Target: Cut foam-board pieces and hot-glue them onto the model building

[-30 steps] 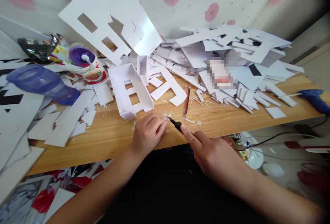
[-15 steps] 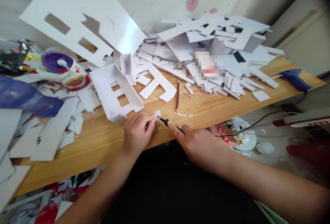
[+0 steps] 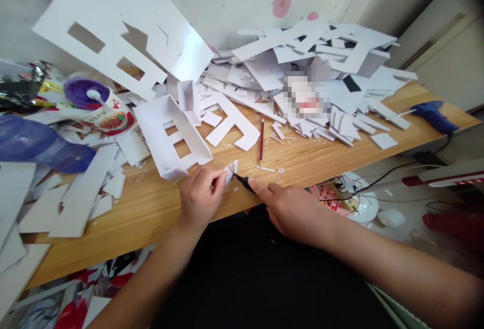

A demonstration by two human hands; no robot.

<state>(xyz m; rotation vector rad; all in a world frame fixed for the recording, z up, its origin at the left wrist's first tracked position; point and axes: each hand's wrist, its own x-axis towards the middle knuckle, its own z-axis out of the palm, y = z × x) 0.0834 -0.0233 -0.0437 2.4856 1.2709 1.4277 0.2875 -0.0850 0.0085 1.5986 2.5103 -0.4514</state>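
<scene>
Near the table's front edge, my left hand (image 3: 202, 193) pinches a small white foam board piece (image 3: 228, 175) between thumb and fingertips. My right hand (image 3: 289, 208) is wrapped round a black-handled craft knife (image 3: 244, 181), forefinger stretched along the handle. The knife's tip is at the right side of the small piece; whether it touches cannot be made out. A narrow white sliver (image 3: 235, 164) stands just beyond the tip. Behind the hands lie a red-and-black pencil (image 3: 261, 142), a white foam board box part with window openings (image 3: 157, 132) and a flat cut-out frame (image 3: 217, 134).
White board scraps (image 3: 260, 69) are heaped along the wall, with more scraps (image 3: 85, 193) at the left. A blue glue gun (image 3: 434, 115) lies at the right end of the wooden table (image 3: 147, 223). A noodle tub (image 3: 115, 119) and a blue bottle (image 3: 45, 145) are at the left.
A narrow sliver now shows apart from the small piece in my left hand. The knife has tilted and shifted slightly down, and my right hand moved a little with it.
</scene>
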